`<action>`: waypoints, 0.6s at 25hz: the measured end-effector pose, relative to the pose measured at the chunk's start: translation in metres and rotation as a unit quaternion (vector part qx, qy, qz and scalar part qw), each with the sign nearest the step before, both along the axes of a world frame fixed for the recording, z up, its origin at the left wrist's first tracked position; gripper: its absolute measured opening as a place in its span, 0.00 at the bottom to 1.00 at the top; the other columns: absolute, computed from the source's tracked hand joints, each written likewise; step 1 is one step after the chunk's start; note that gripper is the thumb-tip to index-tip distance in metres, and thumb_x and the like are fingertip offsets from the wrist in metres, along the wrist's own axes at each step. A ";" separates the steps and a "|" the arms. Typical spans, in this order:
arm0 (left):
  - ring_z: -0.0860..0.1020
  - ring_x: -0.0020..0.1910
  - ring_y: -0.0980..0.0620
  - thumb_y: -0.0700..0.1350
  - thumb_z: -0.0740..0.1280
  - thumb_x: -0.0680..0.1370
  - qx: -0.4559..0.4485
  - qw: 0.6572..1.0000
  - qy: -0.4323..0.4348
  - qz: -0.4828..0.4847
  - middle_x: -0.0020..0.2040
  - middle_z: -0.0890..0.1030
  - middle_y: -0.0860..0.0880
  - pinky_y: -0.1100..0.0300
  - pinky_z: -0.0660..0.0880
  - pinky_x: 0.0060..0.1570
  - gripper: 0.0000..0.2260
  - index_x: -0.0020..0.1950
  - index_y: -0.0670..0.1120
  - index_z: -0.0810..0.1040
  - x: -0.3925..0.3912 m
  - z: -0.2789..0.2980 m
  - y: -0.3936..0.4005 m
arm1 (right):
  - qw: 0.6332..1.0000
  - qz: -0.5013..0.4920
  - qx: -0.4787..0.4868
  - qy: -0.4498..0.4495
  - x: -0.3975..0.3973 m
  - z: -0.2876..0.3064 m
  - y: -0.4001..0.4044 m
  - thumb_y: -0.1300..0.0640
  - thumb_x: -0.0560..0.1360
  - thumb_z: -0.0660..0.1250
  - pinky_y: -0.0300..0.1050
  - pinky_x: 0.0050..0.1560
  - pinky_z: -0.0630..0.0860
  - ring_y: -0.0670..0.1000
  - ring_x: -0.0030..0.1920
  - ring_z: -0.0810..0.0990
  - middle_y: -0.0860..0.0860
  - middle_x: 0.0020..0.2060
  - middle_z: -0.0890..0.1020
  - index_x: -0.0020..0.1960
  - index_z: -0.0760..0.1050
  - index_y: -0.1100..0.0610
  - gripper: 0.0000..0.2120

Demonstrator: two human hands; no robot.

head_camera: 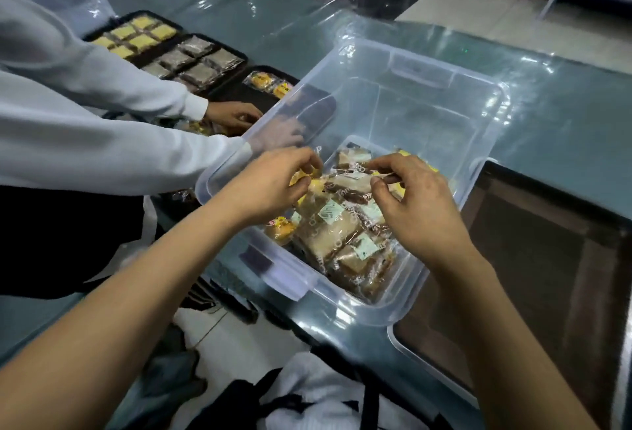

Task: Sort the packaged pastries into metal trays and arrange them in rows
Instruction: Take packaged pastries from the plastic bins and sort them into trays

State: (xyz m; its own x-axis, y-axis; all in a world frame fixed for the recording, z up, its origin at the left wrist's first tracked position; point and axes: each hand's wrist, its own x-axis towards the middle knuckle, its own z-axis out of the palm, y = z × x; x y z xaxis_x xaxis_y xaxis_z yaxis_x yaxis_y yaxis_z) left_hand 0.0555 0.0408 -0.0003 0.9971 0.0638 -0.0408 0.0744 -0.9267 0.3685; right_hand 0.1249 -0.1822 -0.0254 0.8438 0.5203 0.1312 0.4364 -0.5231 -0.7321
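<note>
Presently, head view: my left hand (273, 183) pinches a yellow pastry packet (301, 180) and my right hand (410, 203) pinches a brown packet (352, 183), both inside the clear tub (427, 63), apparently to separate kinds. Filled trays (191, 56) lie far left; an empty metal tray (547, 258) waits beside the tub for rows.

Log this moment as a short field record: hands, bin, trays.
left hand: pinches a yellow packet over the bin
right hand: pinches a brown packet
clear plastic bin: holds wrapped pastries at its near end
filled trays: far left, yellow and brown rows
empty metal tray: right of the bin
second person's hand: at the left trays
</note>
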 end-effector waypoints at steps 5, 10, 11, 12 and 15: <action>0.79 0.55 0.51 0.46 0.68 0.80 0.030 0.993 0.089 -0.070 0.59 0.81 0.51 0.50 0.76 0.56 0.10 0.61 0.50 0.77 0.024 -0.026 0.017 | 0.998 -0.058 0.013 -0.003 0.004 -0.003 0.002 0.53 0.82 0.64 0.53 0.59 0.76 0.47 0.54 0.78 0.46 0.55 0.79 0.63 0.77 0.49 0.11; 0.79 0.56 0.52 0.46 0.68 0.80 0.074 0.974 0.167 -0.133 0.59 0.81 0.52 0.53 0.76 0.57 0.11 0.62 0.51 0.78 0.038 -0.045 0.025 | 0.994 -0.103 0.020 -0.026 0.008 -0.007 0.002 0.58 0.82 0.63 0.54 0.58 0.77 0.48 0.55 0.78 0.47 0.55 0.79 0.62 0.78 0.51 0.11; 0.78 0.55 0.52 0.46 0.68 0.80 0.078 0.970 0.183 -0.139 0.58 0.81 0.52 0.53 0.76 0.56 0.11 0.63 0.51 0.77 0.040 -0.049 0.027 | 0.993 -0.111 0.025 -0.030 0.008 -0.008 0.003 0.59 0.81 0.63 0.54 0.57 0.77 0.48 0.54 0.78 0.47 0.55 0.79 0.62 0.78 0.51 0.11; 0.78 0.54 0.51 0.46 0.67 0.80 0.083 0.965 0.203 -0.146 0.58 0.81 0.51 0.52 0.76 0.56 0.11 0.63 0.51 0.77 0.043 -0.052 0.029 | 0.992 -0.119 0.029 -0.034 0.008 -0.008 0.003 0.60 0.81 0.62 0.53 0.56 0.77 0.48 0.54 0.78 0.46 0.54 0.79 0.62 0.78 0.51 0.12; 0.77 0.54 0.50 0.45 0.67 0.80 0.088 0.945 0.269 -0.164 0.60 0.80 0.50 0.53 0.76 0.55 0.15 0.66 0.50 0.75 0.047 -0.058 0.035 | 0.989 -0.143 0.032 -0.036 0.010 -0.009 0.003 0.61 0.81 0.61 0.51 0.53 0.78 0.48 0.51 0.78 0.47 0.53 0.79 0.62 0.78 0.53 0.12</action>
State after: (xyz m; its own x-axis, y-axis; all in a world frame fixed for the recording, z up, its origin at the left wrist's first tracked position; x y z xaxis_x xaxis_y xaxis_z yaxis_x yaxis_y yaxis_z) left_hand 0.1021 0.0762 -0.0583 0.8031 -0.1910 -0.5643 -0.0943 -0.9760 0.1962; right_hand 0.1347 -0.1795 -0.0347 0.9422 0.2515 0.2216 0.3305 -0.5864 -0.7396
